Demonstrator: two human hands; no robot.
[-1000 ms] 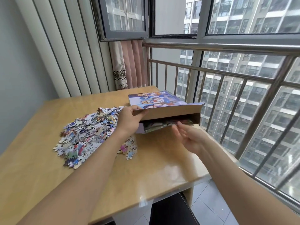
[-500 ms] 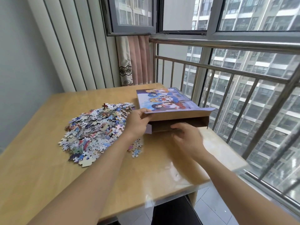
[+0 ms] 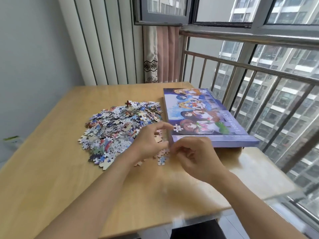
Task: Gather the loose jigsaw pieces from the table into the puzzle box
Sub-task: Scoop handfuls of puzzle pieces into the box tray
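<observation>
The puzzle box, purple with cartoon figures on its lid, lies flat and closed on the right of the wooden table. A big heap of loose jigsaw pieces lies left of it. A few stray pieces sit near the box's front corner. My left hand hovers between heap and box with loosely curled fingers, its index tip beside a white piece on the lid's edge. My right hand is just in front of the box with curled fingers; blur hides whether it pinches a piece.
A metal railing and windows run close behind and to the right of the box. A curtain hangs at the far corner. The table's right edge is near the railing. A green and white object sits at the far left.
The lifted lid has come down and the box now lies closed. Both hands have left the box opening and moved toward the stray pieces at its front corner. The camera tilted down.
</observation>
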